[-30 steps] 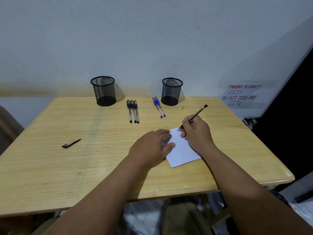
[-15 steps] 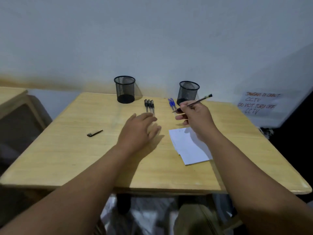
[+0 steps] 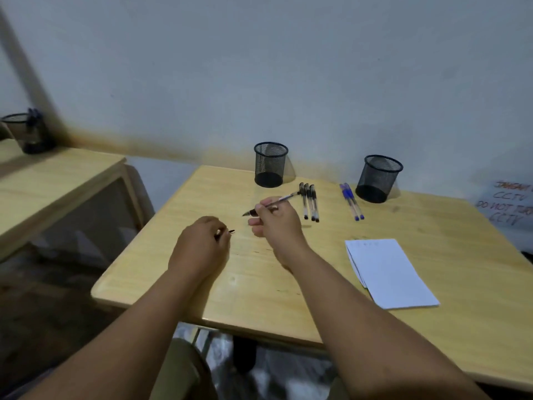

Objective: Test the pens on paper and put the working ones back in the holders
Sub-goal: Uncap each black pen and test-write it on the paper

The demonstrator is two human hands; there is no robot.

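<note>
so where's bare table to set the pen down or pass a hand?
Bare table: right of the paper; the near edge between the forearms; the left strip beside the left holder. Crowded at the back: three black pens and two blue pens fill the gap towards the right holder.

bench [image 3: 288, 290]: light wood, rounded corners, against the wall
wall [image 3: 259, 67]: pale grey, brownish stain band low down
second bench [image 3: 52, 180]: left, apart from the main one
mesh cup [image 3: 27, 134]: on second bench, blue items inside, blurred
sign [image 3: 507, 206]: right edge, handwritten, partly cut off, "CCTV" and "DO NOT" readable
</note>
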